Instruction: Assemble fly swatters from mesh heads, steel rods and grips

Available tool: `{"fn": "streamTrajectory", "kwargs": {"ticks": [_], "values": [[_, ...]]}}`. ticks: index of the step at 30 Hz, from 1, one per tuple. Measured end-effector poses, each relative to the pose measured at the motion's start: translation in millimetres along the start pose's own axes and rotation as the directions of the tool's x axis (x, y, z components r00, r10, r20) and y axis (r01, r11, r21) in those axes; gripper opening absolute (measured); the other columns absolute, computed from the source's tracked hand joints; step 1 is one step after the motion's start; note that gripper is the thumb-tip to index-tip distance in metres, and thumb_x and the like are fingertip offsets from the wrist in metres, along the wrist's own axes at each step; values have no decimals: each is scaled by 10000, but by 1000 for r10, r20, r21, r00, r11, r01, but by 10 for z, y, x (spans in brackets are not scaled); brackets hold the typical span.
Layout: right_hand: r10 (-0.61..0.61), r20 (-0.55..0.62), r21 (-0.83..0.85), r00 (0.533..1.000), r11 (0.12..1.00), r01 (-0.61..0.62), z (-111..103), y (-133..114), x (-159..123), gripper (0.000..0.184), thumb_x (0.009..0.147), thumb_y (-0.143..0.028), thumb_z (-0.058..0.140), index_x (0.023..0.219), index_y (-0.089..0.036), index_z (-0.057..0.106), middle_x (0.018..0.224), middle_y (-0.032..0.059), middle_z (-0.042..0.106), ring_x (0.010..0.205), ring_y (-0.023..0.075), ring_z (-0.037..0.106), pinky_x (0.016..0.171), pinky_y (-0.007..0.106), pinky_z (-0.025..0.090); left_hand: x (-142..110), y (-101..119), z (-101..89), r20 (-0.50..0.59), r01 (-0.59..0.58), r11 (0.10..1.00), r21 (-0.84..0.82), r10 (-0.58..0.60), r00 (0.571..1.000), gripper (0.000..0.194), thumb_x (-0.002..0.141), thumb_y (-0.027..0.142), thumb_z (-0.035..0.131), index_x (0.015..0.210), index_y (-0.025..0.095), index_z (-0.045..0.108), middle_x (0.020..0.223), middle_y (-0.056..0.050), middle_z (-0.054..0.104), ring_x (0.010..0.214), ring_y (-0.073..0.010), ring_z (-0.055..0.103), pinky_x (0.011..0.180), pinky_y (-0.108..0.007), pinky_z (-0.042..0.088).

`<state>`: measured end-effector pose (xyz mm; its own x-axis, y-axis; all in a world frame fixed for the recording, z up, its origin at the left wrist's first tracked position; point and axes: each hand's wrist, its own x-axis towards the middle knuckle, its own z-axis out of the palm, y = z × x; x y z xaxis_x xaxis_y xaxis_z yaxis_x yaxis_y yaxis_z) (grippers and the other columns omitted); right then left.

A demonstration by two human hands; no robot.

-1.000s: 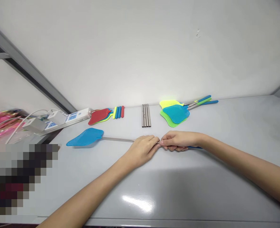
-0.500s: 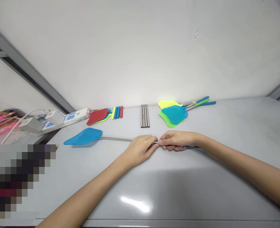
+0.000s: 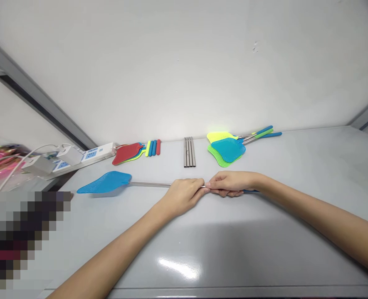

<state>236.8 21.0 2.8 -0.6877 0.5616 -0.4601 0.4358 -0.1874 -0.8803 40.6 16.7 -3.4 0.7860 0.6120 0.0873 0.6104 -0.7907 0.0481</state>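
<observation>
A blue fly swatter (image 3: 105,182) with a thin metal rod lies crosswise in front of me, its paddle to the left and slightly raised. My left hand (image 3: 186,192) is wrapped round the rod near its middle. Beside it, almost touching, my right hand (image 3: 229,183) grips the same swatter further along, and its blue handle (image 3: 251,191) shows past the fingers. Both palms hide the stretch of rod inside them.
Behind stand several metal tubes (image 3: 189,153) side by side, coloured grips (image 3: 153,148) and loose swatter heads (image 3: 127,153). Swatters with handles (image 3: 229,149) are piled at the back right. A power strip (image 3: 93,155) with plugs lies left. The wall (image 3: 184,83) rises behind the table (image 3: 184,249).
The swatter's paddle has shifted slightly to the left and down in the view. Both hands keep their hold in nearly the same place.
</observation>
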Motion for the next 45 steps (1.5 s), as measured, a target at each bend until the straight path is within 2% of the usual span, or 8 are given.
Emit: {"fn": "streamTrajectory", "kwargs": {"ticks": [9,14,28,45], "values": [[-15,111,24,994,1000,12,-44,-6,-38,400,818,-512,444,606,-190,339,463,-104,208,359,30,145,275,136,140,8,-14,-26,7,-9,996,85,9,1000,317,917,347,266,728,190,466,654,10,589,550,-140,549,446,-241,243],[-17,138,59,990,998,9,-72,2,-43,397,828,-520,420,620,-190,343,456,-109,195,367,33,128,279,136,126,1,-54,-66,12,-8,994,105,7,1000,308,916,337,276,726,189,468,626,10,578,545,-141,549,437,-245,223],[-80,53,22,995,997,79,-72,34,-65,383,815,-486,470,614,-175,376,461,-90,309,351,25,216,274,138,183,-41,-168,-101,10,-21,989,143,20,1000,330,919,346,261,722,197,479,614,21,572,548,-128,539,454,-243,243],[-135,16,-5,991,991,135,-57,19,-32,375,829,-487,443,630,-173,392,478,-85,323,347,27,250,277,135,219,-124,-398,-192,17,-41,986,163,39,999,312,916,313,272,698,190,458,639,23,580,545,-122,519,459,-241,232]]}}
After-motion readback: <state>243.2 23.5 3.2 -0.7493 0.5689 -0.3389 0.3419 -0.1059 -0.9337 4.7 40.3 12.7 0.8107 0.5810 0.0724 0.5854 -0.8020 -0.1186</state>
